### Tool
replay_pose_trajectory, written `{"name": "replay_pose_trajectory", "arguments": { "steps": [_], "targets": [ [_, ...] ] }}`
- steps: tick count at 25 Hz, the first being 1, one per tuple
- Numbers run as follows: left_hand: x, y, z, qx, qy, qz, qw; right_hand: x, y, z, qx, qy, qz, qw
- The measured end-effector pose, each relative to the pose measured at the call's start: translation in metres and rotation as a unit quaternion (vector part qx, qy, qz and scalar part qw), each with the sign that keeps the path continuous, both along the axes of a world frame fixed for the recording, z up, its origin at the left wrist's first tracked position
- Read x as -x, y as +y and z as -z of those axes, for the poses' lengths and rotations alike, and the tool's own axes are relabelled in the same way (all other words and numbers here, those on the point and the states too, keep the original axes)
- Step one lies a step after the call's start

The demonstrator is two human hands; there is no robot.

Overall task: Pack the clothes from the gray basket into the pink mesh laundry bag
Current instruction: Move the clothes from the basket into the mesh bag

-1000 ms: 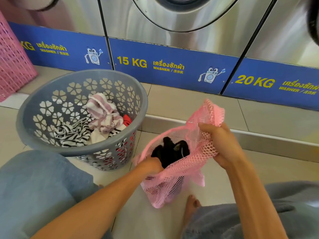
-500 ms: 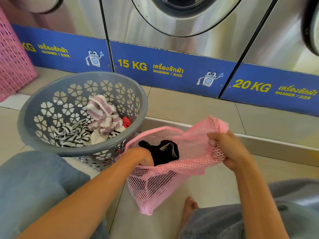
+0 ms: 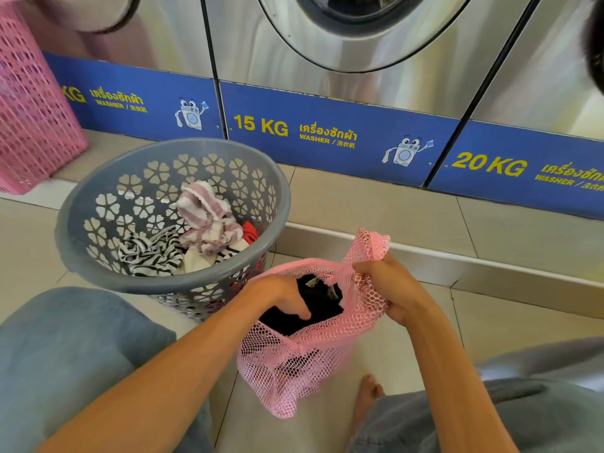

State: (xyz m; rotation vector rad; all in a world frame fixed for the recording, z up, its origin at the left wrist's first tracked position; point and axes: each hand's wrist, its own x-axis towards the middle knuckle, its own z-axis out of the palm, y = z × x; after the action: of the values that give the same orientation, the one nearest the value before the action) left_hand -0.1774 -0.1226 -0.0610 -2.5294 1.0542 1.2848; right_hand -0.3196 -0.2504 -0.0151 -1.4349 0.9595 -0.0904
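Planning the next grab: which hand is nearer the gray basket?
Left. The left hand is in the pink mesh bag's mouth, just beside the gray basket; the right hand grips the bag's far rim.

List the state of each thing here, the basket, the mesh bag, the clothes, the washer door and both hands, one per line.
gray basket: upright, part full
striped clothes: loose in the basket
pink mesh laundry bag: mouth held open
black garment: partly inside the bag
left hand: pushing the garment in
right hand: gripping the bag's bunched rim
washer door: appears shut, only partly in view
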Motion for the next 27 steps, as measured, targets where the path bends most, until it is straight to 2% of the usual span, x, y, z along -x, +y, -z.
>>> {"name": "replay_pose_trajectory", "arguments": {
  "steps": [4, 8, 11, 14, 16, 18, 21, 24, 27],
  "targets": [
    [-0.012, -0.007, -0.035, 0.139, -0.011, -0.047, 0.989, -0.007, 0.005, 0.003, -0.047, -0.034, 0.003, 0.998],
    [-0.044, -0.004, -0.078, 0.319, 0.042, -0.17, 0.931, -0.013, 0.013, 0.0, -0.113, -0.082, 0.014, 0.99],
    [-0.068, 0.003, -0.088, 0.372, 0.059, -0.255, 0.891, -0.022, 0.024, 0.0, -0.153, -0.089, 0.03, 0.984],
    [-0.084, 0.011, -0.076, 0.387, 0.038, -0.304, 0.87, -0.034, 0.037, -0.002, -0.183, -0.093, 0.044, 0.978],
    [-0.095, 0.017, -0.064, 0.373, 0.014, -0.31, 0.874, -0.046, 0.043, -0.003, -0.193, -0.09, 0.045, 0.976],
    [-0.106, 0.026, -0.051, 0.331, -0.032, -0.266, 0.905, -0.058, 0.047, -0.003, -0.21, -0.083, 0.047, 0.973],
    [-0.125, 0.038, -0.035, 0.233, -0.109, -0.189, 0.948, -0.072, 0.053, -0.002, -0.214, -0.071, 0.042, 0.973],
    [-0.146, 0.054, -0.018, 0.142, -0.171, -0.135, 0.966, -0.082, 0.055, 0.0, -0.21, -0.06, 0.027, 0.975],
    [-0.173, 0.084, 0.006, 0.029, -0.176, -0.089, 0.98, -0.086, 0.056, 0.005, -0.217, -0.054, 0.02, 0.975]
  ]
}}
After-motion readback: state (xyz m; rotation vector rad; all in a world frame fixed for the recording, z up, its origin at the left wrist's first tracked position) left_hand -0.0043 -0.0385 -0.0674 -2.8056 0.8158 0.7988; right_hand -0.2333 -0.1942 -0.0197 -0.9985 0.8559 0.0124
